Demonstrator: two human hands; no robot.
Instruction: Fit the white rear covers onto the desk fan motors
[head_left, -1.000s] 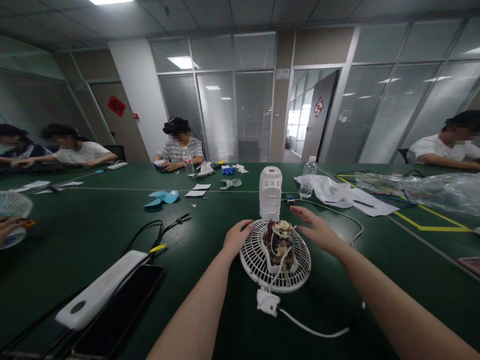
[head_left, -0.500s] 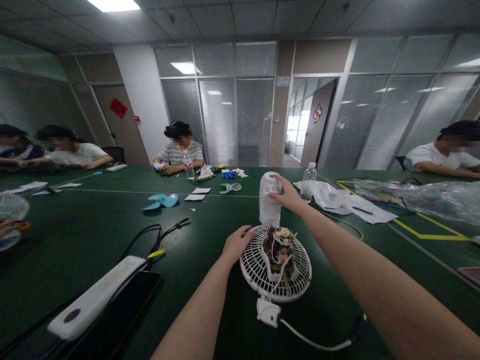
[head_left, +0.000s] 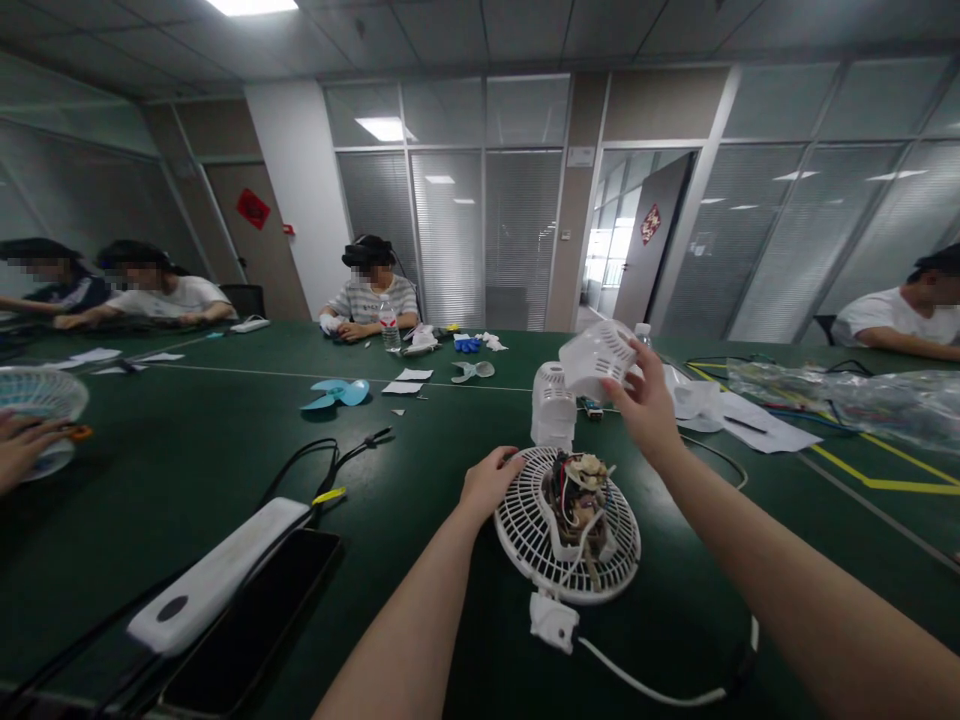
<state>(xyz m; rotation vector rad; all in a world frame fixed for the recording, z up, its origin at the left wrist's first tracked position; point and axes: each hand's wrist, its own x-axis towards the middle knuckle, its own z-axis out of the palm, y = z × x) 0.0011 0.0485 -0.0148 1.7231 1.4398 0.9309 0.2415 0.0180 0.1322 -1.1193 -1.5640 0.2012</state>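
Note:
My right hand [head_left: 649, 408] is closed on a white slotted plastic cover [head_left: 594, 358], held tilted above the table. Just below and left of it a white slotted plastic housing [head_left: 553, 412] stands upright. My left hand [head_left: 487, 486] grips the left rim of a round white fan grille [head_left: 517, 535], its fingertips partly hidden over the edge. On the grille sits a bared fan motor [head_left: 581, 490] with loose wires. A white box-shaped part [head_left: 553, 622] with a cord lies at the grille's near edge.
A power strip [head_left: 217, 575] and a phone [head_left: 251, 625] lie at left. A blue fan blade [head_left: 337, 393] and a clear one [head_left: 472, 371] lie farther back. Papers [head_left: 765, 422] and plastic wrap [head_left: 862, 395] are at right. Several people sit around the table; one hand [head_left: 30, 445] shows at far left.
My right hand has lifted the slotted cover off the standing housing, up and to the right, and tilted it. My left hand stays on the grille. The view has shifted slightly.

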